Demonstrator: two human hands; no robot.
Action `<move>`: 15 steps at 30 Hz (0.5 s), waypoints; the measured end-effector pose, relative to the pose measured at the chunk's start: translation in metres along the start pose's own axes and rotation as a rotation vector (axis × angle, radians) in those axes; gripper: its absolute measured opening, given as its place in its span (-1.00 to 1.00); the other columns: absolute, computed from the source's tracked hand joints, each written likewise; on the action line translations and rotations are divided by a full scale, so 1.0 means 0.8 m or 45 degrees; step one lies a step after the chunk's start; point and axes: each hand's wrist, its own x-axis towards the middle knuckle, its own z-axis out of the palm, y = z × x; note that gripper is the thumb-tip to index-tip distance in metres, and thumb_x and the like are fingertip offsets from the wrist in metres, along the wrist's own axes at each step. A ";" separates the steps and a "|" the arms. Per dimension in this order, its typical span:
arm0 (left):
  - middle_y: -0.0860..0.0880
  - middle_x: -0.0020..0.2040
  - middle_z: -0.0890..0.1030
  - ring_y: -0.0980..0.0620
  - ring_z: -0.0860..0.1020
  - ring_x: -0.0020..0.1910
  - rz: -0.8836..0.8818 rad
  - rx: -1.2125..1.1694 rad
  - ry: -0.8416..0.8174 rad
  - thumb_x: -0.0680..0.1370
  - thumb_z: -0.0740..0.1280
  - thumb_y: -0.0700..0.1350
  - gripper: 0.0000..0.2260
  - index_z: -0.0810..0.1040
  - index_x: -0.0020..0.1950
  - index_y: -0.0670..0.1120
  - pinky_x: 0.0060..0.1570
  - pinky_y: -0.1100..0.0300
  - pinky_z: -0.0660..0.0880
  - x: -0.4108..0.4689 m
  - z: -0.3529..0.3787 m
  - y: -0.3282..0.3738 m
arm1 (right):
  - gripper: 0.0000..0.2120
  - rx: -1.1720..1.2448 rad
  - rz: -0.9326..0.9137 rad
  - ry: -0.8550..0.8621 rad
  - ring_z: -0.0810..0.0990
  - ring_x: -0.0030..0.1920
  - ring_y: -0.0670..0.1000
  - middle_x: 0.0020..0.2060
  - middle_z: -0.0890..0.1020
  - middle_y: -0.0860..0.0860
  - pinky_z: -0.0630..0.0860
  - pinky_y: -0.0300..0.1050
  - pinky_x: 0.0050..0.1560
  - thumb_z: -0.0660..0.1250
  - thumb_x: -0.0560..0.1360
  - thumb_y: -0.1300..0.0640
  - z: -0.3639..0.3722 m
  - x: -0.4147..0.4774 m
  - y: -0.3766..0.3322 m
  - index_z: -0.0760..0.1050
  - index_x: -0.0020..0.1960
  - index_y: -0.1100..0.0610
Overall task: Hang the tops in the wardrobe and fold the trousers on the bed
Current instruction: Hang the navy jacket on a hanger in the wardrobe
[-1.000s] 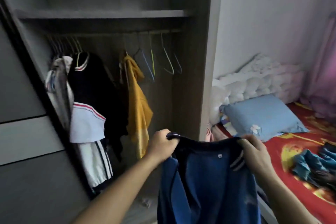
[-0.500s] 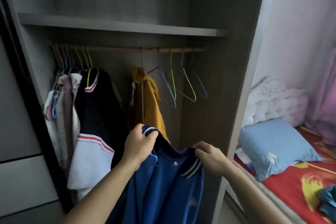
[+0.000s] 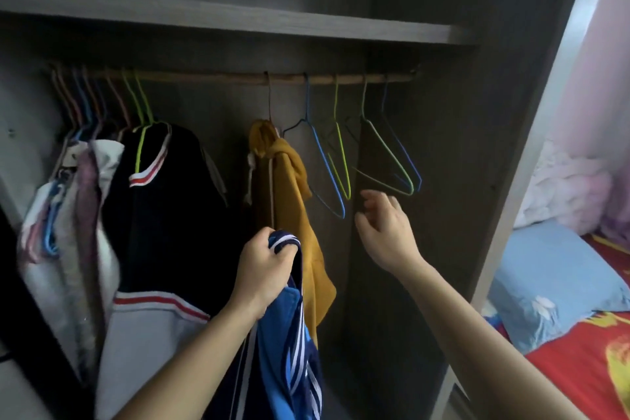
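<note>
— Within the wardrobe (image 3: 443,249), under the rail (image 3: 221,78), where is the blue top (image 3: 289,351) held?
— Low at the middle. It is bunched at the collar and hangs straight down.
— And the empty hangers (image 3: 385,160)?
— Up and to the right of it.
— By which hand are they nearer reached?
— The left hand (image 3: 262,269) is curled round the collar. The right hand (image 3: 385,228), spread and holding nothing, is placed just beneath them, so it is judged nearer.

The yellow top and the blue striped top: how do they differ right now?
The yellow top hangs from the rail on a hanger; the blue striped top hangs bunched from the left hand. The yellow top shows no stripes; the blue striped top has white ones. Both hang limp.
</note>
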 end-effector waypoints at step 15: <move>-0.08 -0.31 0.60 0.00 0.58 -0.34 -0.085 0.203 0.114 0.48 0.37 -0.19 -0.92 0.54 -0.21 -0.08 -0.32 0.13 0.49 0.031 0.016 -0.009 | -0.82 -0.201 0.194 -0.290 0.62 0.08 0.21 0.02 0.62 0.13 0.58 0.12 0.05 0.22 0.58 0.12 0.101 0.192 -0.050 0.45 0.16 0.13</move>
